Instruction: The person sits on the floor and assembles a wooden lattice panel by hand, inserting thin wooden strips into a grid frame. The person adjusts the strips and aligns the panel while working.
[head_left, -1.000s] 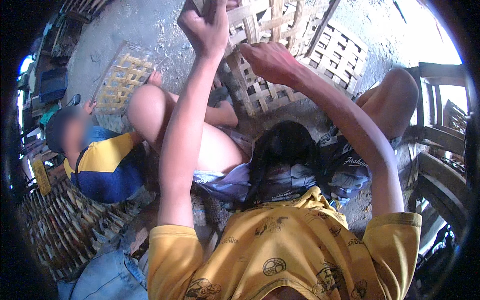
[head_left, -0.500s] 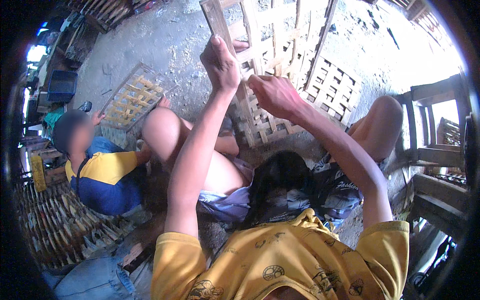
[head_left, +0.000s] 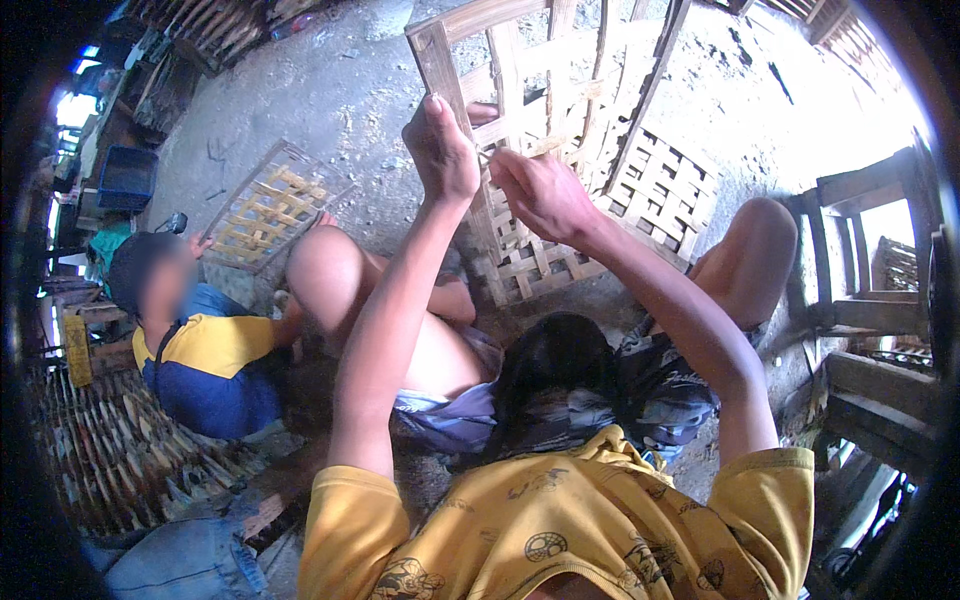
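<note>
A slatted wooden frame (head_left: 437, 70) stands tilted up in front of me, thin strips running between its rails. My left hand (head_left: 442, 152) is closed around its left rail, thumb on the near side and fingertips showing past the edge. Just to the right, my right hand (head_left: 545, 195) is held in a pinch close to the same rail. Whatever sits between those fingertips is too small to make out. Below and behind the frame shows woven lattice of flat pale strips (head_left: 668, 185); where one panel ends and another begins is hard to tell.
A person in a yellow and blue shirt (head_left: 215, 375) sits at the left, holding another woven panel (head_left: 270, 215). A blue crate (head_left: 127, 178) stands farther back. Wooden framework (head_left: 875, 315) rises at my right, and slatted bamboo (head_left: 130, 450) lies at lower left.
The frame's upper end and my left hand sit slightly lower in the picture. My right hand stays pinched beside the rail, shifted a little. The whole view has also moved slightly.
</note>
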